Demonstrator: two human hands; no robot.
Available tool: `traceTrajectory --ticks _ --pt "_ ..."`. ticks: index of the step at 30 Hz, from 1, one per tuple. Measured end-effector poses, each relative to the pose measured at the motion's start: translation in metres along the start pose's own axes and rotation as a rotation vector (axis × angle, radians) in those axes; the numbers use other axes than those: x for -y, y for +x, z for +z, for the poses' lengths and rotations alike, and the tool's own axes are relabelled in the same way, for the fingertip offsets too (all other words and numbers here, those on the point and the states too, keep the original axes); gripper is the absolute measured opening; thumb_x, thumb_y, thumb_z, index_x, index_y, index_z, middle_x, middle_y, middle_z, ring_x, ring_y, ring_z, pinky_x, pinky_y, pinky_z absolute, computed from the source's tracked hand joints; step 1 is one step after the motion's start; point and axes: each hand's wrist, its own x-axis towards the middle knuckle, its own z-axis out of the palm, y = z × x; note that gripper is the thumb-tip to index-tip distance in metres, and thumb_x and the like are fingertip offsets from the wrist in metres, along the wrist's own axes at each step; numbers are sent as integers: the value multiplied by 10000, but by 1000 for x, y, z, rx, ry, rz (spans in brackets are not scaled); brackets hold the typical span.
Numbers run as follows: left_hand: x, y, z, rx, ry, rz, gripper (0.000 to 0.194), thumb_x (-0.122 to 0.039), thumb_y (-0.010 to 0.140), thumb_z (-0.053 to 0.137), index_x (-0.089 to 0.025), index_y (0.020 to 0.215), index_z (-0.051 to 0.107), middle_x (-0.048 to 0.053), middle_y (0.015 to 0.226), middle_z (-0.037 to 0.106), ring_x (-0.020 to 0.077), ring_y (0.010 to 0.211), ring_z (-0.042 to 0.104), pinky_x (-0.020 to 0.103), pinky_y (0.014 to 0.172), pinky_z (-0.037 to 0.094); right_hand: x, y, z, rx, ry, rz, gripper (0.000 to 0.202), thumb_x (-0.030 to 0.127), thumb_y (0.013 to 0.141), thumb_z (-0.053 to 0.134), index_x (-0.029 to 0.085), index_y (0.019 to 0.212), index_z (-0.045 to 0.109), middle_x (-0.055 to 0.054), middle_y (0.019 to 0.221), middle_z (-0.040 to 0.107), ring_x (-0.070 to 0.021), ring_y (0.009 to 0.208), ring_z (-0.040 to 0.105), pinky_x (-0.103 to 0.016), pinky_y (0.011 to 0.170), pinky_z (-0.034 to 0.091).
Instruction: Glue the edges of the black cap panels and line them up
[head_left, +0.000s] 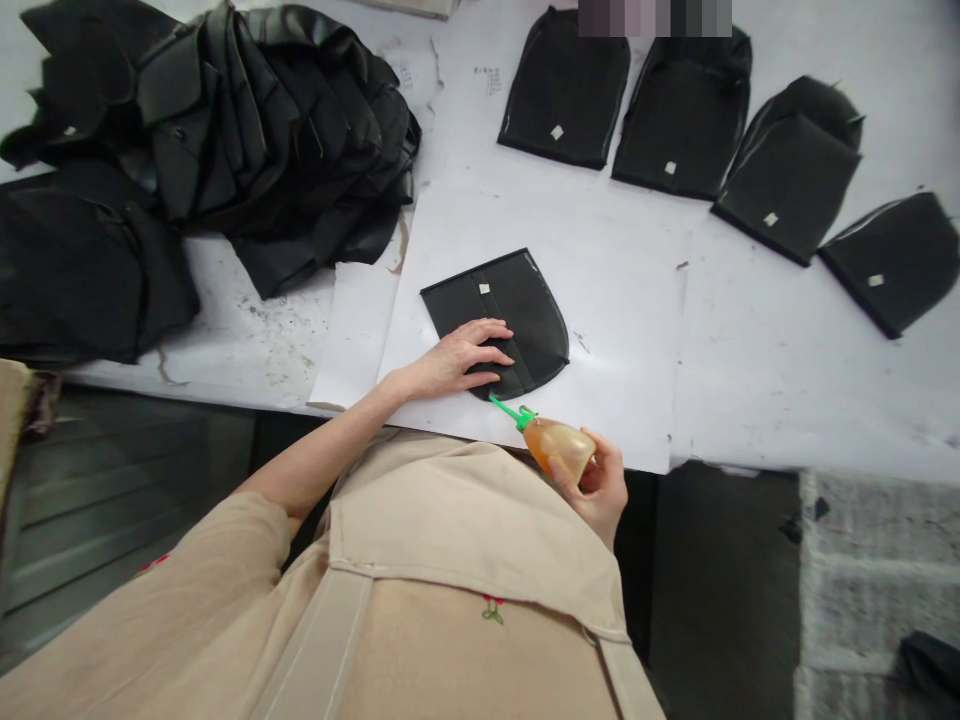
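Observation:
A black, round-ended panel [538, 315] with a small white tag lies flat on the white-covered table in front of me. My left hand [472, 357] rests on it, fingers stretched out and slightly spread. In my right hand [602, 485] is a glue bottle [559, 447], clear with amber liquid and a green nozzle. The bottle is tilted, and its nozzle tip meets the panel's near edge, just below my left fingers. Whether liquid is coming out is too small to tell.
A heap of black leather-like pieces [292, 130] covers the table's left side. Several similar black panels [566, 85] with white tags form an arc at the right. The table's front edge [720, 468] runs close to my apron [465, 520].

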Motion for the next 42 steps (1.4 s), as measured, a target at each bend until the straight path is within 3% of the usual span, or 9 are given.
traceTrajectory --ticks 5,8,14,18,25,30,34,42 --pt "-10 9 9 -50 172 -58 253 -359 962 667 -250 1176 746 128 1416 611 318 1374 522 512 1111 447 7 8 -15 -80 293 138 495 432 773 838 187 1145 622 -84 1076 707 -259 877 714 -418 677 658" --pt "-20 26 19 -82 307 -123 260 -405 937 699 -239 1129 756 137 1349 631 338 1298 541 505 1025 453 11 12 -22 -175 377 126 417 433 836 778 180 1121 608 -93 1085 696 -248 854 711 -389 608 654" --pt "-33 53 36 -105 420 -173 284 -436 925 698 -207 1090 732 151 1238 623 326 1144 553 438 885 454 8 7 -34 -421 202 -38 524 387 758 870 188 1172 616 -59 1083 674 -237 922 704 -388 703 663" --pt "-34 56 40 -109 430 -185 280 -451 934 679 -215 1080 722 142 1223 611 317 1130 542 425 879 444 1 -1 -29 -372 74 -102 584 401 740 884 182 1215 624 -86 1115 693 -242 919 728 -392 765 651" --pt "-35 56 39 -101 422 -203 297 -447 935 682 -202 1098 722 150 1226 605 320 1129 544 428 878 462 -16 -2 -11 -349 -166 -242 637 482 755 869 164 1247 617 -124 1129 700 -248 857 745 -359 684 650" --pt "-37 53 33 -46 401 -164 368 -416 920 713 -175 1198 711 165 1268 595 316 1131 549 427 925 487 -24 2 -13 -372 -377 -474 625 426 783 864 176 1288 593 -119 1114 700 -272 923 747 -361 699 657" --pt "-37 51 34 -30 418 -150 427 -414 912 727 -158 1252 697 179 1298 586 317 1125 558 433 942 502 -22 7 -19 -382 -482 -578 637 364 808 861 186 1343 564 -124 1121 699 -279 956 745 -386 745 665" --pt "-37 51 39 -44 448 -169 450 -427 919 718 -159 1280 689 183 1301 593 325 1149 567 432 926 521 -15 6 -25 -391 -551 -593 621 409 831 842 181 1335 560 -124 1109 697 -267 928 745 -368 709 664"
